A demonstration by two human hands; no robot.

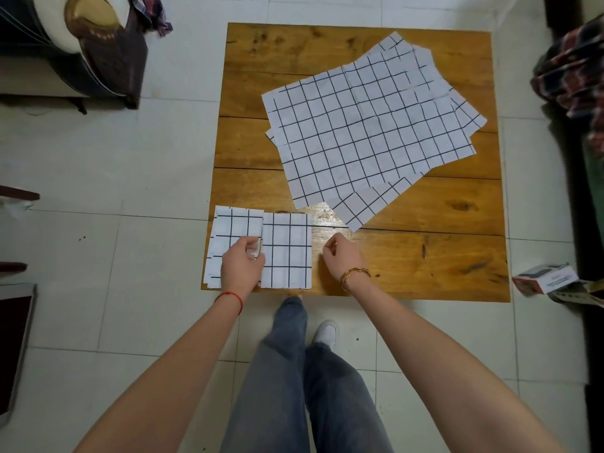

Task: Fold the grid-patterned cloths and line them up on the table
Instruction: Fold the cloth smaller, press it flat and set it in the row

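Note:
Two folded white cloths with black grid lines lie side by side at the near left corner of the wooden table: the left folded cloth and the right folded cloth. My left hand rests where they meet, its fingers curled at the inner edge of the left folded cloth. My right hand hovers over bare wood just right of the right folded cloth, fingers curled, holding nothing. A stack of unfolded grid cloths lies spread at an angle across the table's middle and far right.
The table stands on a pale tiled floor. A small box lies on the floor by the table's near right corner. A dark chair is at the far left, plaid fabric at the right edge. My legs are below the table's near edge.

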